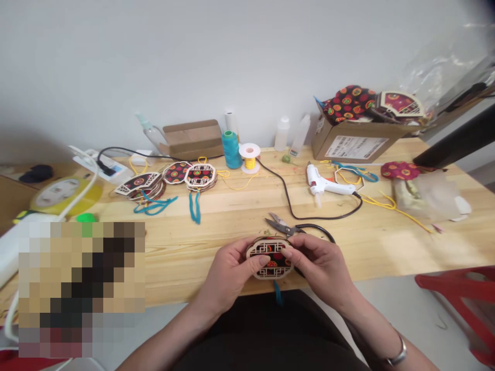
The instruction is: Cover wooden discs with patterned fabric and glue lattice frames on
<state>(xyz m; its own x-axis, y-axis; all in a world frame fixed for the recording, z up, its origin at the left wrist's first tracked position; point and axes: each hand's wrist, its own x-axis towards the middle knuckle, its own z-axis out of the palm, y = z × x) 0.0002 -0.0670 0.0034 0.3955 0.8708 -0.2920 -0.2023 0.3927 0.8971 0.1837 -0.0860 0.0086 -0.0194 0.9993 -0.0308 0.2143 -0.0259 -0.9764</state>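
Both my hands hold a small oval wooden lattice ornament (269,256) with red-and-black patterned fabric inside, just above the table's front edge. My left hand (228,273) grips its left side with the thumb across the face. My right hand (319,268) grips the right side, thumb pressed on the front. A blue tassel (277,291) hangs below the ornament. Scissors (282,225) with black handles lie open on the table right behind it.
A white glue gun (328,185) with a black cord (288,198) lies right of centre. Finished ornaments (170,180) with blue tassels sit at left, thread spools (240,150) behind. A cardboard box (358,136) of fabric stands back right. A power strip (102,166) lies far left, a red stool (464,304) at right.
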